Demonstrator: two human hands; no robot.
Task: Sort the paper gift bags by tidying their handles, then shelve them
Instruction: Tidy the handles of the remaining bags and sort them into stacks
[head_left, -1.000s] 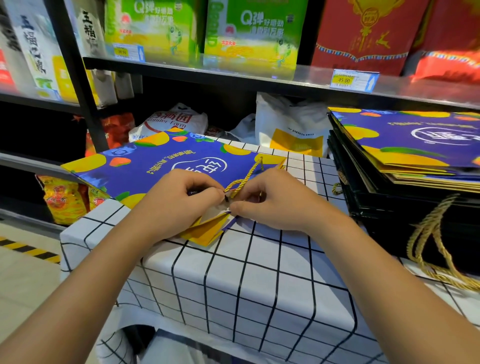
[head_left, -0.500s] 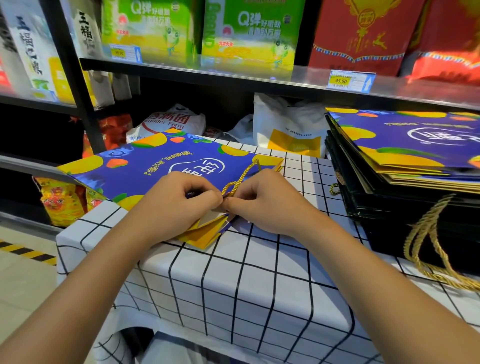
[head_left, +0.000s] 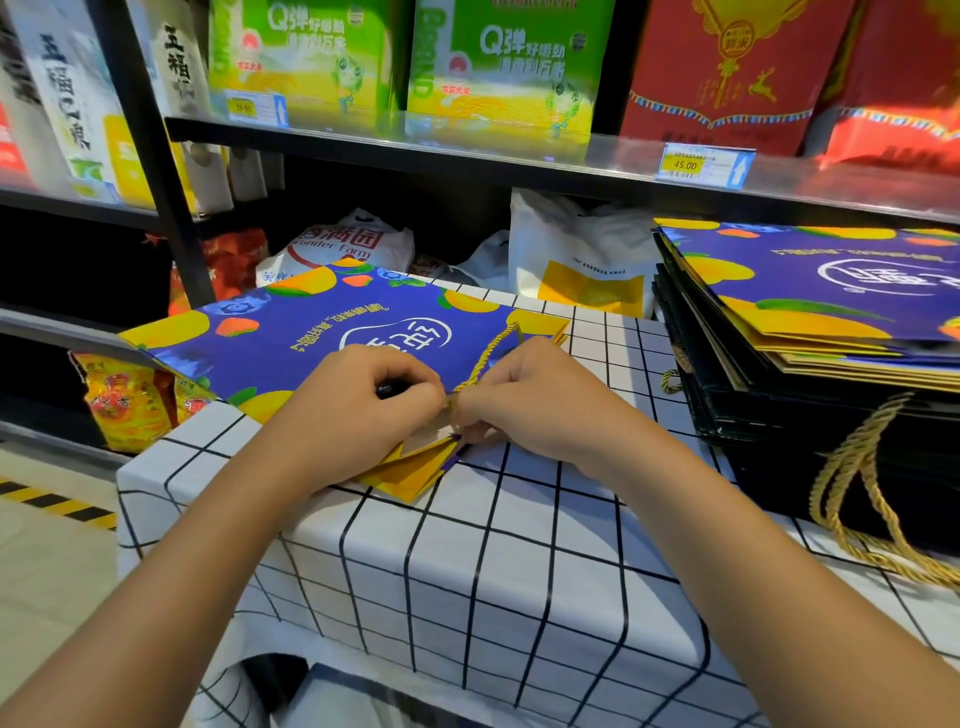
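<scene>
A flat blue gift bag (head_left: 291, 332) printed with yellow and orange fruit lies on the checked tablecloth (head_left: 519, 561), its open mouth towards me. My left hand (head_left: 363, 410) and my right hand (head_left: 540, 400) meet at the bag's mouth, both pinching the gold rope handle (head_left: 488, 358), which loops up over the bag's blue face. The hands hide the handle's ends. At the right stands a tall stack of the same flat bags (head_left: 821, 312), gold rope handles (head_left: 852, 483) hanging down its front.
A dark shelf unit rises behind the table, with green boxes (head_left: 498, 67) and red gift boxes (head_left: 727, 73) on the upper shelf (head_left: 467, 150). White plastic bags (head_left: 576, 254) fill the lower shelf. Snack packets (head_left: 124, 405) sit at the lower left, beside bare floor.
My two hands have drawn closer together on the rope handle at the bag's mouth. The bag and the stack have stayed put.
</scene>
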